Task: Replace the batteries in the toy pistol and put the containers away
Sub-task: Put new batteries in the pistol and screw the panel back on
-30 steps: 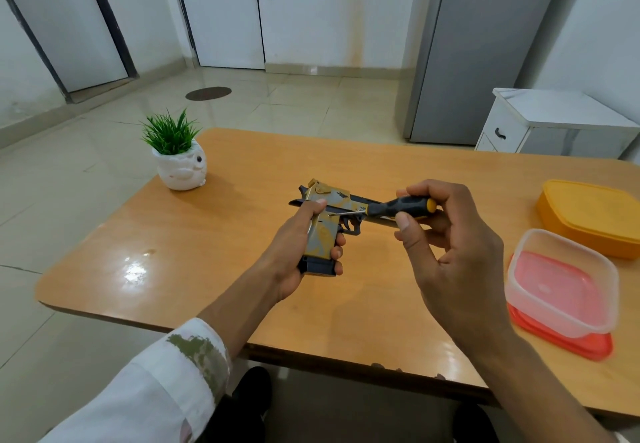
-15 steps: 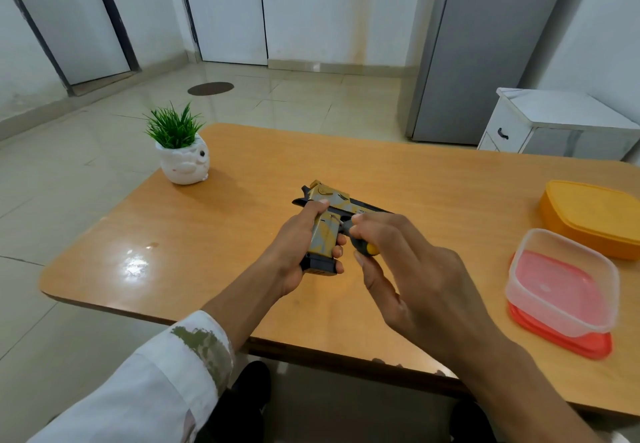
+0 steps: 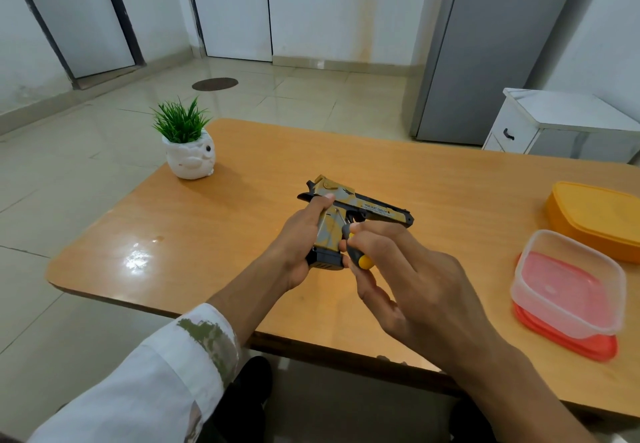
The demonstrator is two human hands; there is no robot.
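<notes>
Gripping the yellow-and-grey camouflage plastic toy pistol [image 3: 349, 205] by its handle, the left hand [image 3: 304, 234] holds it over the middle of the orange-brown wooden table [image 3: 207, 234]. Its fingers wrap round the grip and the thumb presses near the rear of the slide. The barrel points toward three o'clock and the black base of the grip faces the person. Whether that base touches the tabletop cannot be told.

The right hand [image 3: 415, 283] pinches a small screwdriver with a black-and-yellow handle [image 3: 357, 256] between thumb and fingertips, its other fingers loosely spread. The thin metal shaft slants up toward eleven o'clock and its tip meets the side of the pistol's grip — whether it sits in a screw is too small to make out.

Taking the pistol as the centre of the dial, a white ceramic owl-shaped pot of green artificial grass [image 3: 188, 151] stands at ten o'clock, well apart. At three o'clock, by the table's right edge, lies an orange rectangular plastic container with its lid on [image 3: 595, 217]. At four o'clock, just in front of it, a clear plastic tub [image 3: 568, 283] rests on a red plastic lid [image 3: 568, 342].

A white sleeve with olive blotches [image 3: 166, 373] covers the left forearm. Beyond the table, a tall grey cabinet [image 3: 485, 61] stands at one o'clock and a low white drawer unit [image 3: 554, 127] at two o'clock.
</notes>
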